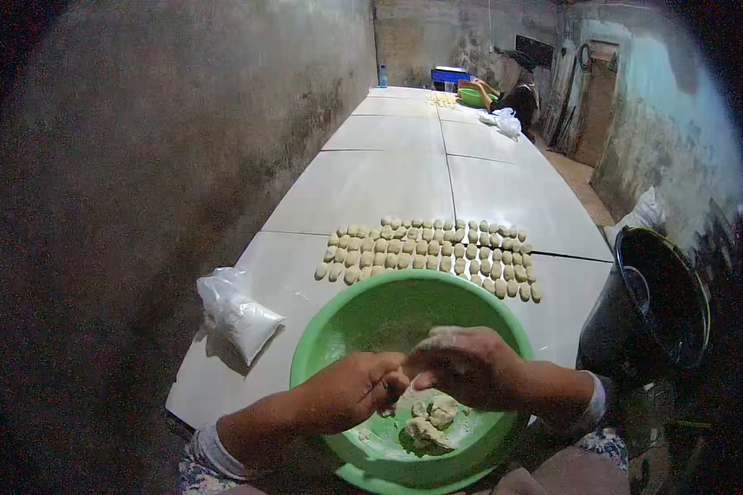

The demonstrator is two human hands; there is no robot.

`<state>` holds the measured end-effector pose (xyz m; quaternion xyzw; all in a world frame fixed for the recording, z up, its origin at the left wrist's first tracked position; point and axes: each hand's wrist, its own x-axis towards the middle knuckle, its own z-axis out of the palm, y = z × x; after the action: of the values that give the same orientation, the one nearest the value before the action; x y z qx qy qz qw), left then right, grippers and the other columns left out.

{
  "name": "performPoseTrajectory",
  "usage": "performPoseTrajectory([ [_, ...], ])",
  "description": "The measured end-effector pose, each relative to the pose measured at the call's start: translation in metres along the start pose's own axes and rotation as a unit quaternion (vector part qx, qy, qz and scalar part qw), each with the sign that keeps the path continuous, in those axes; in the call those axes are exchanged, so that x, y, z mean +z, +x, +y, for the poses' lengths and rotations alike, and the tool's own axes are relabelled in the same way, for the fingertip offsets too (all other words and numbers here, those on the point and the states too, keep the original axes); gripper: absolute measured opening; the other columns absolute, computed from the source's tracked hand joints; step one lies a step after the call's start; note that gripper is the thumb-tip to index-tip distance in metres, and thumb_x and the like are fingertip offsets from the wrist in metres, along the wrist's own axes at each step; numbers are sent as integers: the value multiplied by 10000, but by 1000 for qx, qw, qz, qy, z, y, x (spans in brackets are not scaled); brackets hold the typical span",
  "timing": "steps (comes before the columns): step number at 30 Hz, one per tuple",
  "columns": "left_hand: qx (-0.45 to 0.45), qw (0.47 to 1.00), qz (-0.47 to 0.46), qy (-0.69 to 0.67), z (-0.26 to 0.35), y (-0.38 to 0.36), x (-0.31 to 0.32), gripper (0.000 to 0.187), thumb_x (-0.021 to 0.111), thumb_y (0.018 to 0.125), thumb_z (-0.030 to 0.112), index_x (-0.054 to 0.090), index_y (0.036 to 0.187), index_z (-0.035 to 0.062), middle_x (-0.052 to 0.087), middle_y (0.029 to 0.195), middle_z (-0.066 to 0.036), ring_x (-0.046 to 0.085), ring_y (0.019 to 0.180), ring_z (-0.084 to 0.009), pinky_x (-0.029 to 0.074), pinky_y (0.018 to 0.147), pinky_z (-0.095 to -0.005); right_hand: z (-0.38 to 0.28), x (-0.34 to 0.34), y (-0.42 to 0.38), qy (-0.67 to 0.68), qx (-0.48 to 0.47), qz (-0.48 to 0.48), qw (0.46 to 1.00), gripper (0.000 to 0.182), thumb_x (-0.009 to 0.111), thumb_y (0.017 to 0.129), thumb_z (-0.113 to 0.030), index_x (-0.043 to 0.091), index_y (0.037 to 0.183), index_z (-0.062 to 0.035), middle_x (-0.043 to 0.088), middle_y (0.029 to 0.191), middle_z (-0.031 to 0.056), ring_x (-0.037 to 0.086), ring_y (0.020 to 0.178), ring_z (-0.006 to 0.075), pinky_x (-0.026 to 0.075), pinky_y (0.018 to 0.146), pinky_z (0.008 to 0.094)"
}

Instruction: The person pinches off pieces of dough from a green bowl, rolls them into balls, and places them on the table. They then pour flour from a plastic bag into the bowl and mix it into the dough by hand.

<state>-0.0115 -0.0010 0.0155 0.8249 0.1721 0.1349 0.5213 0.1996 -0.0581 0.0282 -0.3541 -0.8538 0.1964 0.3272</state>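
Observation:
Over a green basin, my left hand and my right hand meet. The fingers of my left hand are curled in; whether they hold something is hidden. My right hand is bent over towards it, floury, its fingertips against the left hand and any held piece out of sight. Lumps of pale dough lie in the bottom of the basin below my hands. Just beyond the basin, rows of small oval dough pieces rest on the white tabletop.
A bag of white powder lies left of the basin. A large black bucket stands at the right edge. At the far end are another person, a green bowl, a blue crate, a bottle and a plastic bag.

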Motion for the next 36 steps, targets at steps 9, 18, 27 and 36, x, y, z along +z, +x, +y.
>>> performPoseTrajectory([
  [9, -46, 992, -53, -108, -3, -1, -4, 618, 268, 948, 562, 524, 869, 5, 530, 675, -74, 506, 604, -170, 435, 579, -308, 4, 7, 1, -39, 44, -91, 994, 216, 533, 890, -250, 478, 942, -47, 574, 747, 179, 587, 660, 409, 480, 565, 455],
  [18, -2, 998, 32, 60, -5, 1, 2, 316, 394, 973, 332, 479, 1054, 39, 569, 741, -149, 587, 639, -246, 477, 635, -354, -5, -4, 4, -107, 121, -83, 983, 210, 511, 898, -262, 478, 947, -61, 584, 706, 213, 604, 709, 406, 469, 575, 490],
  [27, -52, 998, -15, 17, 1, 0, 2, 337, 378, 971, 310, 474, 1157, 47, 567, 836, -155, 575, 750, -217, 468, 725, -370, 5, 4, 0, 2, 76, -55, 996, 157, 583, 867, -116, 488, 954, -27, 620, 806, 186, 606, 737, 388, 475, 591, 429],
  [36, -55, 998, -39, -20, -1, 2, -6, 382, 315, 1000, 327, 491, 1136, 16, 556, 750, -98, 545, 695, -185, 449, 682, -338, 4, -1, 4, -54, 147, -92, 983, 266, 581, 889, -240, 491, 1060, -57, 635, 877, 168, 638, 776, 336, 517, 652, 416],
])
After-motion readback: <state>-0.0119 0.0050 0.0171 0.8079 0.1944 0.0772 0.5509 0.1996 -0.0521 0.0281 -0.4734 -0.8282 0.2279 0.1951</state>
